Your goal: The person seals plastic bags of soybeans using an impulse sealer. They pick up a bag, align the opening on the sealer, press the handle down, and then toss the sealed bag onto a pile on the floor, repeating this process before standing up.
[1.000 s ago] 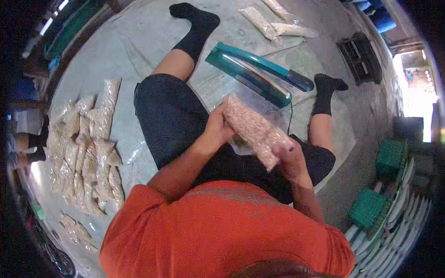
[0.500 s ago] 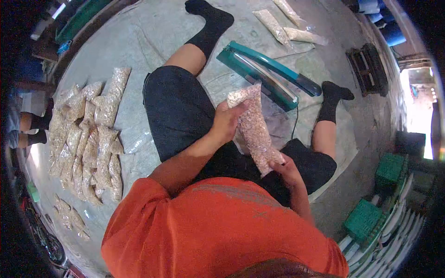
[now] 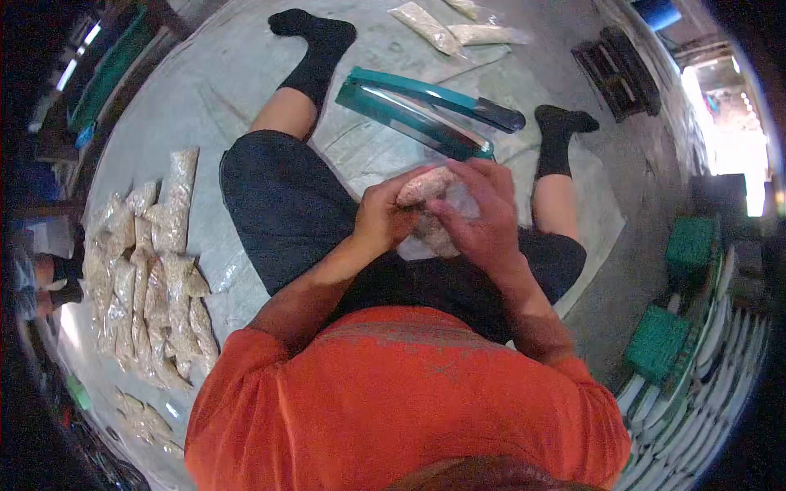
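Observation:
A clear plastic bag of pale pinkish pieces is held upright between my hands, above my lap, its lower part partly hidden. My left hand is wrapped round its left side. On the right side, my right hand has its fingers at the bag's upper part, slightly blurred, with the thumb near the middle. Just beyond the hands lies a teal long-armed sealer with a black-ended arm, between my legs.
Many filled bags are piled on the sheet at the left, with a smaller group below. Several filled bags lie at the top. A black rack and green baskets stand right. Part of another person shows far left.
The bag has gone from lying slanted and full length to upright between my hands. My right hand has moved up to its upper part. The whole view has shifted.

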A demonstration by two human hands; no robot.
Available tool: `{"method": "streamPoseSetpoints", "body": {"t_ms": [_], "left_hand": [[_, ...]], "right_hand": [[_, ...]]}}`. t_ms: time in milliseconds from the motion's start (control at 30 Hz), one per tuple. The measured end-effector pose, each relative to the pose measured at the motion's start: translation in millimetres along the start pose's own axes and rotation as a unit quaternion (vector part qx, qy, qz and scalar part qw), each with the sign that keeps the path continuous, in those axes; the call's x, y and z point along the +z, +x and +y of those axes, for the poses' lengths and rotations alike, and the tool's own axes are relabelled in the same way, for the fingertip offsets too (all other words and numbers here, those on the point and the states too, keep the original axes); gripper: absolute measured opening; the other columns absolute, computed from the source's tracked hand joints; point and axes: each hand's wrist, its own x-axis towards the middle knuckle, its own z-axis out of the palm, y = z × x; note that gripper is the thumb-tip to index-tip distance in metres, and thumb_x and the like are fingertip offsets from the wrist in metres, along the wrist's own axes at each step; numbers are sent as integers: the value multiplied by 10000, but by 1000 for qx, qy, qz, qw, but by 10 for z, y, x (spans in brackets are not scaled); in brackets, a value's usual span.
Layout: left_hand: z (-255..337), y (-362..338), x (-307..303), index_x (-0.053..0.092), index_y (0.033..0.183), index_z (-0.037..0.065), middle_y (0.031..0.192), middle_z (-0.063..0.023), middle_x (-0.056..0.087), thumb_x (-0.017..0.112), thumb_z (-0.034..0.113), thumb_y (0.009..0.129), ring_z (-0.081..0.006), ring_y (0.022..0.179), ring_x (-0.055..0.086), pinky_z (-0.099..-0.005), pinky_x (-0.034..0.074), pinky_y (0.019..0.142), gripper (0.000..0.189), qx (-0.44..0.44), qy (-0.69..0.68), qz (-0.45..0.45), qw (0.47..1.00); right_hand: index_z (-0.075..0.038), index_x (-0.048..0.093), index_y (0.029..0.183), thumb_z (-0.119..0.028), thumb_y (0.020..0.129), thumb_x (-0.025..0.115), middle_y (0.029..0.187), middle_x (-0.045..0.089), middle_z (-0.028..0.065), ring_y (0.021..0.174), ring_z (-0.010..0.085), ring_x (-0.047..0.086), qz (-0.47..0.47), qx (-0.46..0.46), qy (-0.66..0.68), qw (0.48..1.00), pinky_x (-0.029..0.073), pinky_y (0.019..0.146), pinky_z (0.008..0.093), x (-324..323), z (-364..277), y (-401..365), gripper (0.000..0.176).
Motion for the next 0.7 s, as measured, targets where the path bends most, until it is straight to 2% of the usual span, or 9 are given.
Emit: {"method": "streamPoseSetpoints", "body": {"t_ms": [167,367,467,500,567,600,633,667,700], "left_hand": [[88,-6,-24,641,1346,58,1188,-174,727,763,13,825,-262,1076,720,-339,549,913,537,14,118,-25,993],[249,19,18,665,1310,62,1138,-161,743,743,16,852,-266,1044,734,-353,563,880,467,53,130,-38,989],[216,14,24,678,1285,52,1122,-162,748,744,38,863,-276,1020,739,-355,566,880,428,-7,163,-69,984],[103,13,37,646,1328,39,1203,-157,722,756,77,876,-262,1102,702,-362,544,949,467,-71,62,-86,992],[31,57,130,613,1371,26,1284,-151,697,767,117,889,-248,1184,666,-370,522,1018,513,-137,-43,-120,982],[92,101,189,562,1409,16,1355,-185,639,788,166,872,-287,1255,615,-386,496,1054,602,-35,62,-117,991],[113,143,258,511,1448,5,1427,-219,581,810,215,855,-327,1327,564,-402,469,1091,697,69,161,-108,979],[40,241,292,342,1543,13,1518,-269,454,883,393,738,-413,1399,460,-479,387,1146,1042,49,195,-158,967],[-108,262,343,342,1543,13,1518,-269,454,883,393,738,-413,1399,460,-479,387,1146,1042,48,191,-159,968]], "right_hand": [[-99,752,1019,-203,810,792,1038,668,114,1009,338,625,-42,-47,32,997,486,926,452,117,121,85,237],[-23,748,909,-97,900,740,947,675,107,896,246,643,120,127,68,982,501,821,344,-93,461,27,75],[7,721,927,-109,915,731,916,708,122,821,244,670,175,133,10,975,521,760,318,-385,724,26,117],[7,721,927,-109,915,731,916,708,122,821,244,670,180,139,4,974,521,760,318,-414,776,34,117],[-26,707,929,-146,937,708,957,695,117,928,266,681,33,87,30,995,537,825,365,-491,867,0,120],[-11,706,947,-171,933,705,970,701,134,929,283,692,-51,169,21,984,542,829,377,-610,549,73,160],[-11,706,947,-171,933,705,970,701,134,929,283,692,-47,179,13,983,542,829,377,-530,592,1,160],[-14,707,954,-191,931,704,972,701,140,920,289,694,-55,183,58,980,544,834,382,-364,732,-126,179],[-16,709,961,-211,930,704,974,701,146,911,295,697,-68,181,106,975,545,839,386,-226,859,-227,197]]}}
